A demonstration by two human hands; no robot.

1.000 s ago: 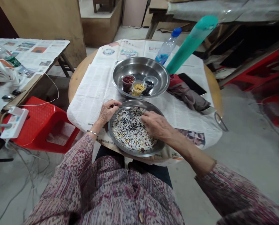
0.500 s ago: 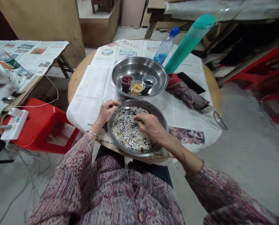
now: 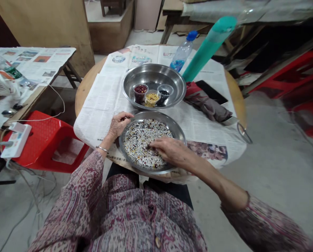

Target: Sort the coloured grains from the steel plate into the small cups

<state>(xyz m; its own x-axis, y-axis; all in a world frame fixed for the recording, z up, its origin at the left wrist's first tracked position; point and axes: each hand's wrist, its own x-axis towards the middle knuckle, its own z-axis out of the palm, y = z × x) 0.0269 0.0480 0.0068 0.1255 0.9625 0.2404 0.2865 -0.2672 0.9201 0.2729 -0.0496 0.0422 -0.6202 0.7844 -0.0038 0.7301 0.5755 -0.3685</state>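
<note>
A shallow steel basin [image 3: 179,131] in front of me holds a spread of mixed white, black, yellow and red grains and beans [image 3: 143,140]. At its upper left rim my left hand [image 3: 118,125] is closed, fingers curled on the edge. My right hand [image 3: 169,150] reaches over the right side, its fingers bent together down at the grains; whatever sits between the fingertips is hidden. Behind stands a larger steel basin [image 3: 156,71] with three clear cups inside: a cup of red beans [image 3: 141,91], a cup of yellow kernels [image 3: 152,99] and a cup of black beans [image 3: 164,93].
Newspaper [image 3: 98,101] covers the round table. Toward the back right are a water bottle [image 3: 182,52], a green tube [image 3: 209,49], a folded umbrella [image 3: 206,105] and a dark phone [image 3: 211,92]. A red stool [image 3: 44,140] with a power strip [image 3: 15,141] stands left.
My right hand has shifted slightly down and toward me through the grains, its forearm swinging lower right. My left hand stays on the rim. The whole view has moved slightly.
</note>
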